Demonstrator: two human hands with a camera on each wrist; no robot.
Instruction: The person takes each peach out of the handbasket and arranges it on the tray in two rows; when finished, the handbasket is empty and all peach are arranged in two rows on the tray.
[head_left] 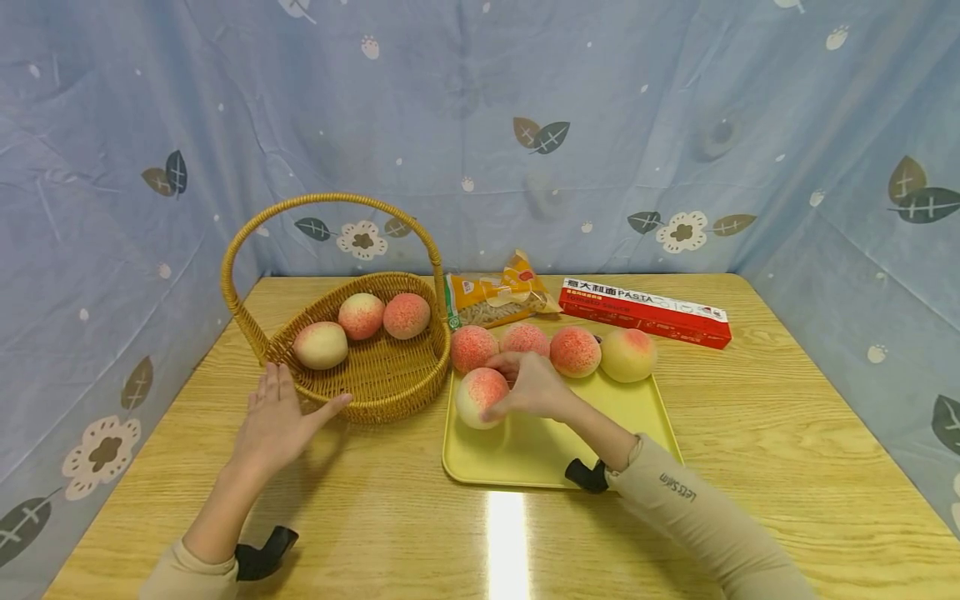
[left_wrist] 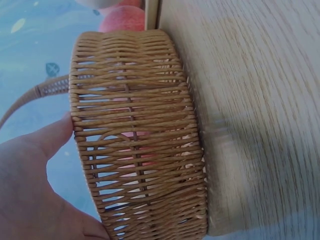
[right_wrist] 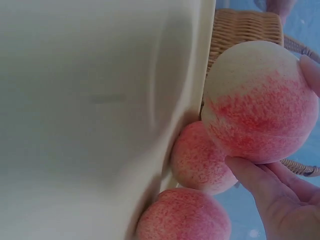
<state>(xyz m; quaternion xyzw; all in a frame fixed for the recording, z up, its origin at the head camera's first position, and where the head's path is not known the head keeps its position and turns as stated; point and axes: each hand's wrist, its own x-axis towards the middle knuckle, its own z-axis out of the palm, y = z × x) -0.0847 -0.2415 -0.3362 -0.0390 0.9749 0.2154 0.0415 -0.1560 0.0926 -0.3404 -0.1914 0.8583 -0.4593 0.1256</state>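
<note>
Both sleeves enter at the bottom edge of the head view, each cut off by the frame, with a dark wrist mount partly visible under each forearm. On the near side, the left hand (head_left: 273, 421) lies with fingers straight and spread, thumb extended to the wall of the wicker basket (head_left: 375, 392); the left wrist view confirms the thumb at the basket rim, while the rest of that hand is cropped out. Three peaches lie inside the basket, seen only as pink patches through the weave in the left wrist view. The right hand (head_left: 528, 387) has its fingers curled around a peach (head_left: 480, 397) at the near-left part of the yellow tray (head_left: 540, 454); whether this peach rests on the tray or is lifted cannot be determined. Four further peaches stand in a row along the tray's far edge, one partly hidden behind the right hand. Behind the tray lie a red pasta box (head_left: 643, 312) and a bag of pasta (head_left: 495, 300). All items rest on a wooden surface (head_left: 787, 433), enclosed on three sides by blue leaf-patterned fabric (head_left: 480, 108).
</note>
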